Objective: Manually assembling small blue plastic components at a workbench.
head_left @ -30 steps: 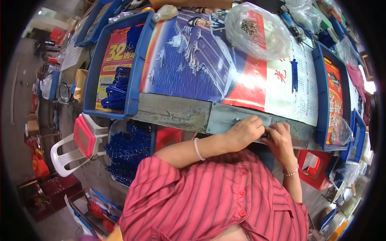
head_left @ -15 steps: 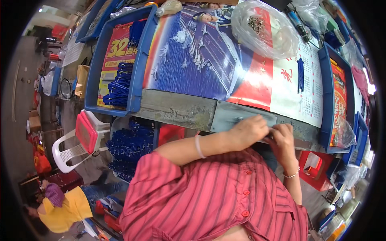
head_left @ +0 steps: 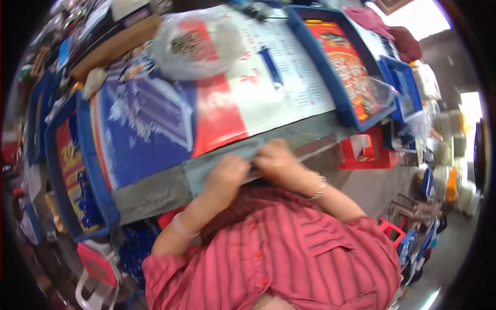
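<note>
My left hand (head_left: 227,175) and my right hand (head_left: 279,161) are close together at the front edge of the table, over a smooth grey plate (head_left: 199,173). The fingers of both are curled in and slightly blurred. A small dark bit shows between them, too little to name. Beyond the hands, a narrow blue bundle (head_left: 270,67) with a shiny end lies on the printed calendar sheet (head_left: 258,113). To its left sits a clear plastic bag (head_left: 225,57), opened out, holding many small metal pieces (head_left: 187,45) like pins or screws.
A blue tray (head_left: 106,191) at left holds blue slender pieces (head_left: 89,204) on printed paper. Another blue tray (head_left: 315,57) stands at right with a clear bag (head_left: 380,92). Below the table are a red stool (head_left: 356,160), a white chair (head_left: 95,294) and more blue pieces (head_left: 135,248).
The view has swung to the right, so the table appears tilted and shifted left. Both hands stay close together at the table edge, fingers still curled.
</note>
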Demonstrator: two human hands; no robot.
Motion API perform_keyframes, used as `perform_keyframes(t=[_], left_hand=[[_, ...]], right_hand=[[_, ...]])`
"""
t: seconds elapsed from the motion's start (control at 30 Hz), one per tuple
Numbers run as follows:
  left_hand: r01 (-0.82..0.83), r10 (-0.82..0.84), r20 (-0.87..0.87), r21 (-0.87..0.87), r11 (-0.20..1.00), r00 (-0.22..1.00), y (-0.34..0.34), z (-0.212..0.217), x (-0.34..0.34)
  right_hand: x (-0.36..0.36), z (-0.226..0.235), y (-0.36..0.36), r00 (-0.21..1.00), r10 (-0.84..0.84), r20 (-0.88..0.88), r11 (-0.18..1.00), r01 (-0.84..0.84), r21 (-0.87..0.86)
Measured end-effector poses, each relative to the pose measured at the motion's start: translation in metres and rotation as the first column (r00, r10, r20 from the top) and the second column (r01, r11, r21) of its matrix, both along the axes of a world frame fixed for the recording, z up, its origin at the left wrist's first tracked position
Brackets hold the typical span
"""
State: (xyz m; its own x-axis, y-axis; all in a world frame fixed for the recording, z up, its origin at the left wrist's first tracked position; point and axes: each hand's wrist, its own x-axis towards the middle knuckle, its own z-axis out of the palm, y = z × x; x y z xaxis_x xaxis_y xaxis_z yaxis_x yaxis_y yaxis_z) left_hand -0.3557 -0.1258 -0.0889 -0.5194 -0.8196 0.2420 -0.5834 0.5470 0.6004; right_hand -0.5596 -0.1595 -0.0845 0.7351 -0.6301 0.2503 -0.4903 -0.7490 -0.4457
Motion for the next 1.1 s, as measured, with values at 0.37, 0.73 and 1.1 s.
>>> perform_keyframes(t=[0.37,0.73,1.1], left_hand=[[-0.065,0.069,-0.085,0.044,0.997,0.994,0.006,-0.006,-0.013],[-0.271,0.269,-0.056,-0.022,0.962,0.961,0.042,0.001,0.045],[-0.412,0.412,-0.011,0.041,0.910,0.911,0.053,0.005,0.086]], right_hand=[[-0.007,0.001,-0.003,1.000,0.023,-0.015,0.999,-0.022,0.034],[0.069,0.018,-0.002,0.977,0.214,0.008,0.975,-0.214,0.063],[0.111,0.019,-0.004,0.980,0.140,0.144,0.949,-0.174,0.263]])
